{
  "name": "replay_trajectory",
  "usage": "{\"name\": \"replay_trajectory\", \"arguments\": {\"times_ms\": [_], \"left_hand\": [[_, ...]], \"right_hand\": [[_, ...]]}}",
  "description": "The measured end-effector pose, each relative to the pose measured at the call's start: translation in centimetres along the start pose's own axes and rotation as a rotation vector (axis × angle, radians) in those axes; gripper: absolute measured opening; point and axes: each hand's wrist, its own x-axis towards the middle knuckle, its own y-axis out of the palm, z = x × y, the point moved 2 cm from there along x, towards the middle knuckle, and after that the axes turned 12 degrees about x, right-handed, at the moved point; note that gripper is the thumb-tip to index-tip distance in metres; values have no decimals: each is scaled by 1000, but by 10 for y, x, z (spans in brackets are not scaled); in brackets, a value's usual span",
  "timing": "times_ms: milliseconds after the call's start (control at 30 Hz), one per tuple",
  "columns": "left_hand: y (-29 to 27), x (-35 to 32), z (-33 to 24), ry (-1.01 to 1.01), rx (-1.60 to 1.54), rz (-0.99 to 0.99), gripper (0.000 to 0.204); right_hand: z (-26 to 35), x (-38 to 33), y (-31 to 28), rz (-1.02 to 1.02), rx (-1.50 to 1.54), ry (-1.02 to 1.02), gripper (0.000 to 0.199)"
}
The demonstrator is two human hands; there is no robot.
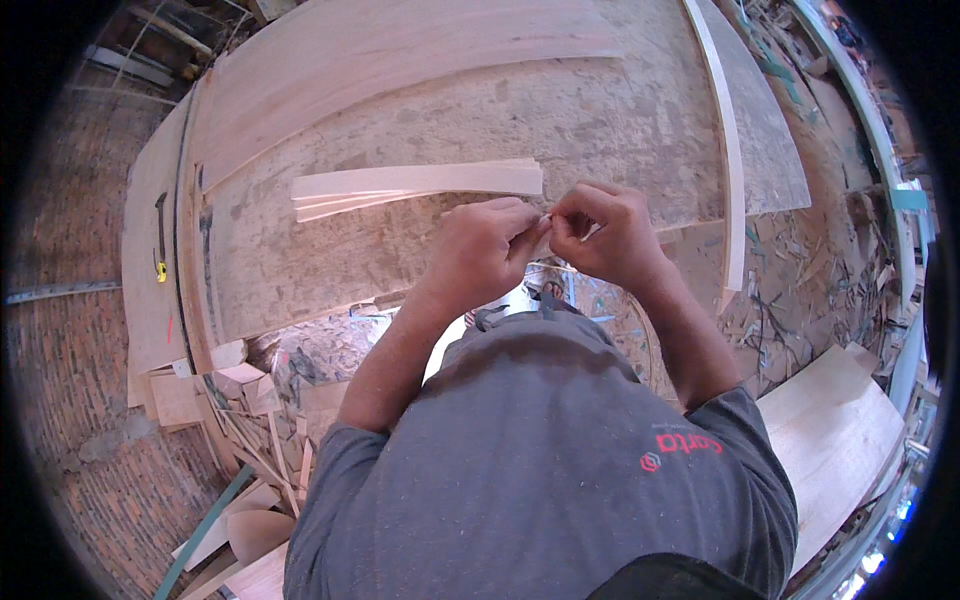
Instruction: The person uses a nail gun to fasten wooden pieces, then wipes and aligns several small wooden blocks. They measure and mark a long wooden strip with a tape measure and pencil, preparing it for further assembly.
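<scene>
My left hand (482, 248) and my right hand (612, 232) meet over the near edge of the workbench (590, 120). Thumb and fingers of each are pinched together, tip to tip. Whatever lies between them is too small to make out. Just beyond my left hand, a fanned stack of thin pale wood strips (420, 182) rests on the dusty bench top, apart from both hands.
A long pale batten (728, 140) crosses the bench on the right. A wide wood sheet (400, 50) covers the far side. On the left lie a hammer (160, 215) and a small yellow tool (161, 271). Offcuts (270, 450) litter the floor at lower left; a pale board (835, 440) leans lower right.
</scene>
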Motion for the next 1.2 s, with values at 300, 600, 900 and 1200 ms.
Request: {"name": "replay_trajectory", "arguments": {"times_ms": [300,600,900,1200], "left_hand": [[14,4,-5,53,-16,-112,9],[-14,-12,2,-32,-181,246,19],[-24,-83,-5,-139,-649,78,26],[-53,-205,-22,-339,-619,-523,33]], "right_hand": [[2,-12,5,-229,29,135,6],[9,14,-7,637,-29,-8,14],[17,41,49,1126,577,56,27],[105,43,158,1166,577,-533,23]]}}
